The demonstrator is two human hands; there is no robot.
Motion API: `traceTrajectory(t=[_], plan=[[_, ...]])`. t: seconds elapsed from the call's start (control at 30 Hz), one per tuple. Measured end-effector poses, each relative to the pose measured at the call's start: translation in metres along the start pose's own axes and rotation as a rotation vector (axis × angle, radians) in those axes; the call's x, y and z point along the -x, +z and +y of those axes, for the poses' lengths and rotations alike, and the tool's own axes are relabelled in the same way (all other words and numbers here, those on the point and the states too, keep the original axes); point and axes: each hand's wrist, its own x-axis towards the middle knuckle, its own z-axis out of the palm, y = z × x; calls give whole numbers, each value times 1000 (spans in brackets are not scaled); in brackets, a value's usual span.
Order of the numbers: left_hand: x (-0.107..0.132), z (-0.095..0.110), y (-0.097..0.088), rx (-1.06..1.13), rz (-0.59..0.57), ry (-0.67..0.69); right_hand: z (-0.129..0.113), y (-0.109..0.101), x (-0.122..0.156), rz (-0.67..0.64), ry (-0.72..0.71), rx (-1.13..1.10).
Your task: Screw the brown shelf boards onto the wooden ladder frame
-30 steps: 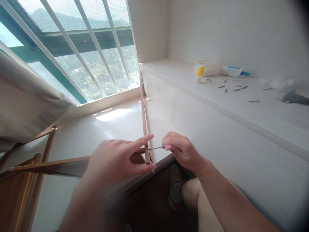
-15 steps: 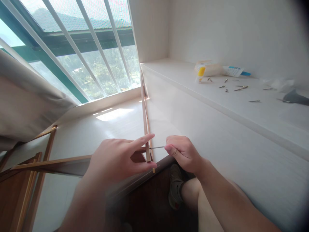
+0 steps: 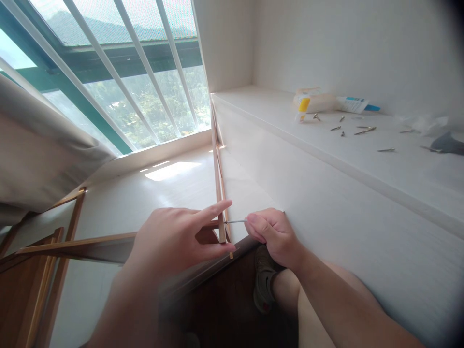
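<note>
My left hand pinches the corner of a thin wooden frame, index finger above and thumb below the joint. A second wooden strip runs left from that corner. My right hand is closed on a thin metal screw or pin, its tip touching the frame's corner edge. Both hands are low in the middle of the head view, beside a white cabinet side.
A white ledge on the right carries several loose screws, a yellow-labelled packet and a blue-capped tube. A barred window and a beige curtain stand at left. My shoe rests on dark floor below.
My right hand has turned and dropped slightly while keeping the metal pin against the frame corner. My left hand has stayed put.
</note>
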Motion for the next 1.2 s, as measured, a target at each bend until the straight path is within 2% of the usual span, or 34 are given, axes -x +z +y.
traceTrajectory(t=[0.13,0.33,0.63,1.2], plan=[[1,1,-1,-5,4,1,-4,-9,0,21,-66,79],[2,0,-1,-21,8,1,-10,-23,0,-96,-178,296],[1,1,1,-25,12,-3,-6,-23,-8,-110,-298,394],[2,1,1,-38,26,13,-5,-26,-13,-149,-323,464]])
